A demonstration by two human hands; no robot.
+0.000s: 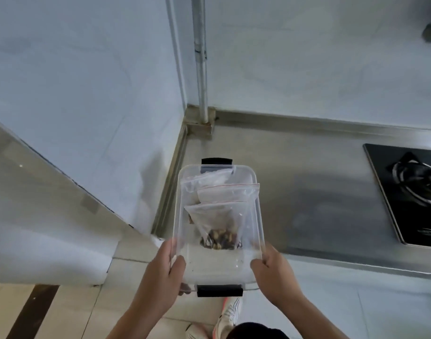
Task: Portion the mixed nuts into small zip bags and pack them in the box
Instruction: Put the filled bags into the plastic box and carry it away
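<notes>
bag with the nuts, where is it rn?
Head view, centre: the nut bag lies inside the clear box, held by left hand and right hand.
</notes>
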